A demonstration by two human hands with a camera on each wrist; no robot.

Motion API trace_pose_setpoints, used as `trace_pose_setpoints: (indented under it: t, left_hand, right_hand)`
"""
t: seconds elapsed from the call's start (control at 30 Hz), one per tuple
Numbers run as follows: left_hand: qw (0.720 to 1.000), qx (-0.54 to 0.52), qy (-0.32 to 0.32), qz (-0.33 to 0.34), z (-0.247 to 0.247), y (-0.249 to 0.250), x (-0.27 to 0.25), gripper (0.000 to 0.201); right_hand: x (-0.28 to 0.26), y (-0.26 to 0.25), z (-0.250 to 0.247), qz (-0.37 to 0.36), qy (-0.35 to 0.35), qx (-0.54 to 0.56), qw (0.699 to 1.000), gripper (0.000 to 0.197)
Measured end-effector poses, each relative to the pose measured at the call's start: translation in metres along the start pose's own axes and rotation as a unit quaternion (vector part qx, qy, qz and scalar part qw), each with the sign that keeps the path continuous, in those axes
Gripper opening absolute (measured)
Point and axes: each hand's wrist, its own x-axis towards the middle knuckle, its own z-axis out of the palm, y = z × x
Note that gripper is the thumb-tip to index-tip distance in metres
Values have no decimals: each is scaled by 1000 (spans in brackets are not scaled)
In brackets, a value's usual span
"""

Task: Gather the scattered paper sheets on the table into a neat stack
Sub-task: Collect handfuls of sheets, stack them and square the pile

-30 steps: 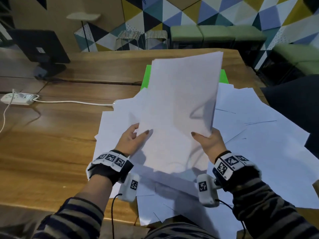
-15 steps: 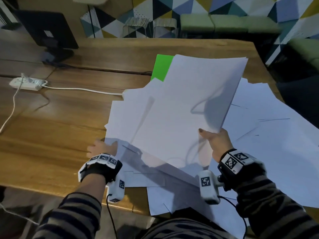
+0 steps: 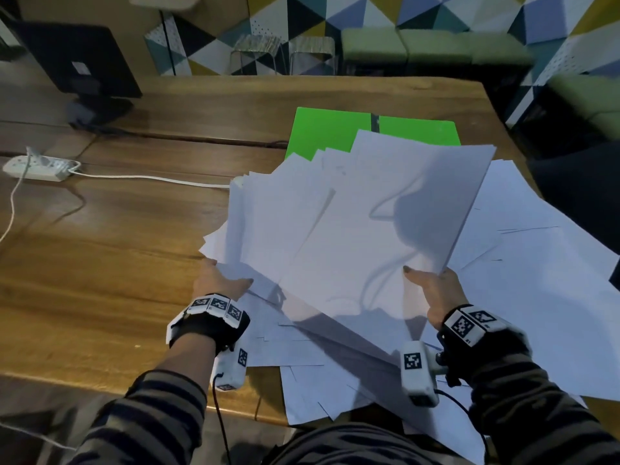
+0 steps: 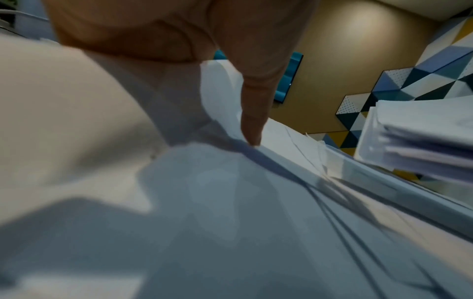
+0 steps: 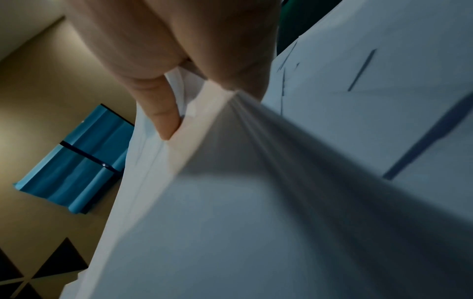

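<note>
White paper sheets (image 3: 536,280) lie scattered and overlapping on the right half of the wooden table (image 3: 100,263). My right hand (image 3: 432,286) grips the near right corner of a gathered stack of sheets (image 3: 385,229), held tilted above the pile. In the right wrist view the thumb (image 5: 163,117) pinches that stack (image 5: 230,212) at its edge. My left hand (image 3: 221,280) holds the near left edge of several loose sheets (image 3: 268,223) and raises them off the table. The left wrist view shows its thumb (image 4: 252,121) on top of those sheets (image 4: 230,202).
A green folder (image 3: 335,129) lies behind the papers, partly covered. A dark monitor (image 3: 77,62) stands at the far left. A white power strip (image 3: 37,167) with a cable (image 3: 151,178) runs toward the pile. Sheets overhang the table's near edge (image 3: 318,407).
My left hand let go of the stack, moved left and took hold of loose sheets at the pile's left edge. The right hand alone keeps the stack, now lower and leaning right.
</note>
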Motion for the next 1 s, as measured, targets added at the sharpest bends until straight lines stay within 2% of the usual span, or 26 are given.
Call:
trace_pose_setpoints:
  t: [0.1,0.17,0.23,0.27,0.33,0.37,0.4,0.43,0.47,0.5,0.57,0.6,0.7,0.8,0.9,0.97,1.0]
  left_hand:
    - [999,34,-7,-6,-3,-1,3,60]
    - [999,39,-21,-2,-1,-2,1,67]
    - [999,32,-42,8,4,-2,-1,72]
    - [999,20,-35,13,5,-1,-5,71]
    - [999,-6,29,34,4,2,-13,67]
    - [996,-12,67,52,0,6,-17,65]
    - [993,-23,89,78,-5,11,-20,63]
    - [989,-51,82,112,-10,16,-23,60]
    - [984,-100,40,138,-16,23,-25,56]
    - [977,-152,-28,144,-21,30,-30,54]
    - [960,-200,-154,124,-29,38,-37,54]
    - [955,-201,-182,122,-30,39,-38,55]
    - [950,-210,-210,93,-33,25,-30,59]
    - [932,-232,-267,81,-35,0,-18,41]
    - [923,-287,-230,113,-46,-18,-10,36]
    - [930,-296,-179,123,-60,-31,-5,34]
    - [934,-301,-150,119,-68,-37,-2,31]
  right_hand:
    - [1,5,-5,17,-1,5,1000,26]
    - [0,6,-5,35,-15,8,999,23]
    - [3,9,2,53,-24,5,998,35]
    - [4,10,7,64,-34,8,997,49]
    - [6,15,18,66,-49,19,996,76]
    - [5,16,24,67,-60,17,996,76]
    - [0,14,32,68,-74,18,995,63]
    - [-6,10,40,70,-88,13,994,46]
    - [-11,9,47,70,-104,1,992,33]
    - [-13,9,53,65,-118,-13,991,30]
    - [-16,9,64,54,-136,-24,989,35]
    - [-17,9,68,49,-139,-31,989,34]
    - [-18,6,75,36,-160,-53,985,27]
    - [-20,8,81,25,-187,-79,979,31]
    - [-25,12,85,28,-240,-90,966,33]
    - [-23,17,84,-3,-267,-160,950,51]
    - [-22,21,83,-40,-279,-236,930,64]
